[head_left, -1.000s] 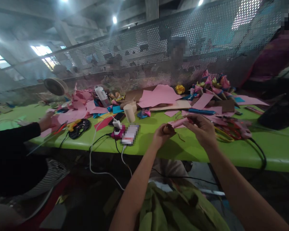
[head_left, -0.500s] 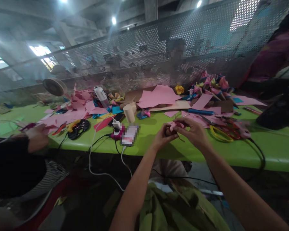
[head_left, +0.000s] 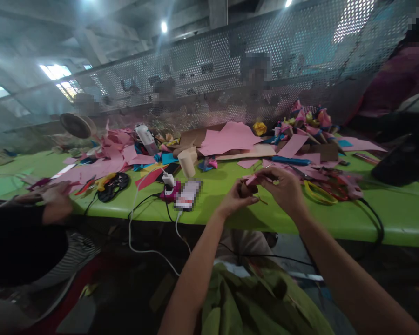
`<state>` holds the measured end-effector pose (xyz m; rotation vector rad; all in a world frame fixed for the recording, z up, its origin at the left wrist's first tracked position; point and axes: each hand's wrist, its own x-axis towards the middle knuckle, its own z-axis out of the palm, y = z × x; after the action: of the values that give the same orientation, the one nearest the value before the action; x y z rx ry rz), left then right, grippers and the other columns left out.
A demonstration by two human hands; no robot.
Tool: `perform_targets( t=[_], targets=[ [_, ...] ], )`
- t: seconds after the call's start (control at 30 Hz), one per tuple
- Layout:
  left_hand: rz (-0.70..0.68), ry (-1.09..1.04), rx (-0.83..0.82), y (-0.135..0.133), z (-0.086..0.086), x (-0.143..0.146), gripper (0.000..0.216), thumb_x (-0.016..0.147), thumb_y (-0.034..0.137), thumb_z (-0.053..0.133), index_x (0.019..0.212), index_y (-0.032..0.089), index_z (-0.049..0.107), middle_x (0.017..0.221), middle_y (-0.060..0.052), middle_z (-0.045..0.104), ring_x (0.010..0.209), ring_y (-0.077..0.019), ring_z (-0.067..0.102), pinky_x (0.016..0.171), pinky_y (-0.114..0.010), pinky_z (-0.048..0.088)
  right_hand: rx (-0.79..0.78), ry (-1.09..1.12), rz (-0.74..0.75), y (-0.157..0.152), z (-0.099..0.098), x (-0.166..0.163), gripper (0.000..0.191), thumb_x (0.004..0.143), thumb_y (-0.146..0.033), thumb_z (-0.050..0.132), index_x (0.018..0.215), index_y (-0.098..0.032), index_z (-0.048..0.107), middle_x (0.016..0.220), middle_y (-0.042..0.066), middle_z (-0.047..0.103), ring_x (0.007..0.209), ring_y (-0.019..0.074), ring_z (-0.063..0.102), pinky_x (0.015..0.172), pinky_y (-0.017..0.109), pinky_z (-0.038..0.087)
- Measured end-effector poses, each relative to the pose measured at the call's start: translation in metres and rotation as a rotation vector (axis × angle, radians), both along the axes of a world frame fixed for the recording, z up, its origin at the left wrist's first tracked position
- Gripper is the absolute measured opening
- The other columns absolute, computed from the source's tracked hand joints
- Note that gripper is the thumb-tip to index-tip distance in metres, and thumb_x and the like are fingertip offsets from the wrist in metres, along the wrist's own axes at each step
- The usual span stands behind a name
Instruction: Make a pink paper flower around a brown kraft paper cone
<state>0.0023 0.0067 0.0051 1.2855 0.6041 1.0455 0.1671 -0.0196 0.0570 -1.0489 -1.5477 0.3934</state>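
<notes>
While hands (head_left: 286, 188) hold pink-brown piece (head_left: 250, 180) | phone (head_left: 187, 195) left | pink sheets (head_left: 230, 139) beyond

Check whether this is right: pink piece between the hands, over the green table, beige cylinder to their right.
Wrong side: the pink piece is between left hand and right hand, over the green table, but the head view shows the beige cylinder to their left.

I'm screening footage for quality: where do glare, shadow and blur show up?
Head view: glare around a ceiling light; shadow on the green table below the left hand and right hand; head view again: a co-worker's hand smeared, phone pixelated.
</notes>
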Motion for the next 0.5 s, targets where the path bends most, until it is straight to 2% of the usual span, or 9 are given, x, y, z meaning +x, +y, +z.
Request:
perform_targets(
  t=[0.07, 0.17, 0.33, 0.5],
  targets=[
    [0.012, 0.022, 0.049, -0.001, 0.002, 0.001, 0.08, 0.051, 0.047, 0.095, 0.117, 0.019, 0.058, 0.112, -0.006, 0.065, 0.11, -0.0225, 0.059, 0.103, -0.037, 0.041, 0.0, -0.01, -0.006, 0.0, 0.001, 0.001, 0.009, 0.082, -0.029, 0.067, 0.084, -0.023, 0.074, 0.079, 0.003, 0.075, 0.072, 0.02, 0.067, 0.067, 0.032, 0.05],
    [0.024, 0.048, 0.096, 0.0, 0.001, 0.002, 0.071, 0.06, 0.05, 0.091, 0.115, 0.02, 0.059, 0.112, -0.006, 0.064, 0.114, -0.0226, 0.057, 0.107, -0.038, 0.04, 0.005, -0.022, 0.009, -0.001, 0.006, 0.004, 0.01, 0.081, -0.027, 0.067, 0.084, -0.025, 0.076, 0.082, 0.003, 0.077, 0.077, 0.0214, 0.07, 0.07, 0.033, 0.052],
    [0.037, 0.048, 0.083, 0.004, -0.006, 0.003, 0.07, 0.061, 0.054, 0.088, 0.118, 0.021, 0.062, 0.113, -0.005, 0.065, 0.114, -0.0227, 0.057, 0.107, -0.036, 0.04, 0.017, -0.052, 0.024, -0.002, 0.014, 0.007, 0.013, 0.083, -0.027, 0.066, 0.084, -0.026, 0.079, 0.085, 0.003, 0.079, 0.081, 0.0232, 0.073, 0.074, 0.035, 0.055],
    [0.075, 0.092, 0.038, 0.005, -0.008, 0.004, 0.069, 0.062, 0.054, 0.087, 0.117, 0.018, 0.067, 0.114, -0.007, 0.068, 0.115, -0.0257, 0.058, 0.105, -0.038, 0.041, 0.002, -0.061, 0.009, 0.0, 0.014, 0.008, 0.016, 0.083, -0.027, 0.066, 0.09, -0.026, 0.08, 0.09, 0.004, 0.081, 0.086, 0.0248, 0.075, 0.079, 0.038, 0.057]
  ],
)
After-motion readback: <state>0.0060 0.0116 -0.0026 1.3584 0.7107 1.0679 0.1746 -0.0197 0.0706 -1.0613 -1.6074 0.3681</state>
